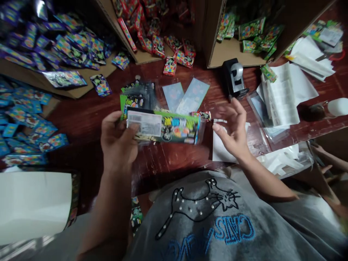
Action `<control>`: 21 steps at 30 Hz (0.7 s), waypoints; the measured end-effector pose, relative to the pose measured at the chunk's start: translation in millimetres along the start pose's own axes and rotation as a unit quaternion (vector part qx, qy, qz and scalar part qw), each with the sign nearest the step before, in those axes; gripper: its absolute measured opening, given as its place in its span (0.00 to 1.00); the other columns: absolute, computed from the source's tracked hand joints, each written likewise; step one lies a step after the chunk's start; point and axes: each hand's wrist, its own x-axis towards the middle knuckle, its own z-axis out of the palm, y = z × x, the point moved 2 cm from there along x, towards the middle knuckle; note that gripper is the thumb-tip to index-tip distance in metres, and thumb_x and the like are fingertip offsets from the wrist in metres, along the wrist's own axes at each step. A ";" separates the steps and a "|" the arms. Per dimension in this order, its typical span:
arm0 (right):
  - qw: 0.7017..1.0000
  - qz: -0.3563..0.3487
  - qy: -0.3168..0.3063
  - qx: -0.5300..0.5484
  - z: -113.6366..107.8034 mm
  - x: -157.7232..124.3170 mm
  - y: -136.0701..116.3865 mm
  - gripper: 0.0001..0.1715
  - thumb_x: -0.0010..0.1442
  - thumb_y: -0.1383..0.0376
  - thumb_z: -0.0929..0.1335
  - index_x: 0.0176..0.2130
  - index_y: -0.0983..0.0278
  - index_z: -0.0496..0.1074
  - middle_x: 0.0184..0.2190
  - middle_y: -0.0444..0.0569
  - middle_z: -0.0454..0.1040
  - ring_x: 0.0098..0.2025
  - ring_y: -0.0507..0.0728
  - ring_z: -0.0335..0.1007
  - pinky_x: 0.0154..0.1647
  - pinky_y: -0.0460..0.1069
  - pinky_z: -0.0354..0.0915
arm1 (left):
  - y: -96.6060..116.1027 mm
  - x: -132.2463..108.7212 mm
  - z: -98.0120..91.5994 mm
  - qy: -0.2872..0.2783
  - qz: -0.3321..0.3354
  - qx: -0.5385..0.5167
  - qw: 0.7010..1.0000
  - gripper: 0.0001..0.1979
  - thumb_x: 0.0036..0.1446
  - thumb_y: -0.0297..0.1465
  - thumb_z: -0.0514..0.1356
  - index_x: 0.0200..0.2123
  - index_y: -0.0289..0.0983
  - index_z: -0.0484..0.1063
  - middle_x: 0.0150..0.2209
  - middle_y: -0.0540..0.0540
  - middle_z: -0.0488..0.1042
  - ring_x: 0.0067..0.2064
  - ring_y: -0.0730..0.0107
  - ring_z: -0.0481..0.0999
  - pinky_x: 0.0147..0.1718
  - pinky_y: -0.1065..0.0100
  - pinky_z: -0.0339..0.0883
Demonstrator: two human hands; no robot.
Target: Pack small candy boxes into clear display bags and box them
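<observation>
My left hand (119, 139) grips the left end of a long flat candy pack (178, 129) in a clear sleeve, thumb on top. A white barcode label (145, 123) covers part of its dark and green printed face. Right of the pack, apart from it, my right hand (233, 130) hovers with fingers spread and nothing in it. Behind the pack lie a stack of dark and green packs (140, 95), two pale clear-wrapped cards (194, 95) and a small red candy box (203, 115). White paper (221, 146) lies under my right hand.
Cardboard boxes of purple (73, 47), red (157, 45) and green candy packs (251, 29) line the back. Blue packs (27, 127) are heaped at left. A black tape dispenser (234, 78), label sheets (281, 96) and a white-capped bottle (337, 107) stand or lie at right.
</observation>
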 end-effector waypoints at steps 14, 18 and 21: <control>0.994 0.007 -0.079 0.077 29.9 -1.7 16.2 0.53 0.69 0.49 0.73 0.78 0.46 0.42 0.57 0.51 0.72 0.52 0.60 0.78 0.54 0.58 0.80 | -48.1 -71.8 39.8 -0.186 0.003 0.073 0.980 0.27 0.60 0.37 0.72 0.60 0.44 0.69 0.52 0.43 0.80 0.49 0.63 0.83 0.46 0.63 0.81; 0.998 0.025 -0.017 0.049 37.0 -20.2 18.1 0.51 0.67 0.50 0.75 0.77 0.46 0.46 0.53 0.50 0.73 0.50 0.60 0.77 0.50 0.57 0.80 | -46.7 -66.8 52.6 -0.238 -0.001 0.062 0.969 0.34 0.62 0.35 0.68 0.69 0.45 0.62 0.58 0.39 0.78 0.52 0.61 0.83 0.47 0.63 0.82; 0.996 0.058 -0.045 0.046 43.0 -37.1 20.7 0.47 0.70 0.54 0.73 0.77 0.47 0.49 0.45 0.47 0.77 0.46 0.60 0.77 0.52 0.58 0.79 | -48.6 -66.8 45.5 -0.258 -0.021 0.074 0.963 0.29 0.60 0.34 0.69 0.62 0.44 0.67 0.54 0.40 0.80 0.49 0.62 0.83 0.44 0.65 0.81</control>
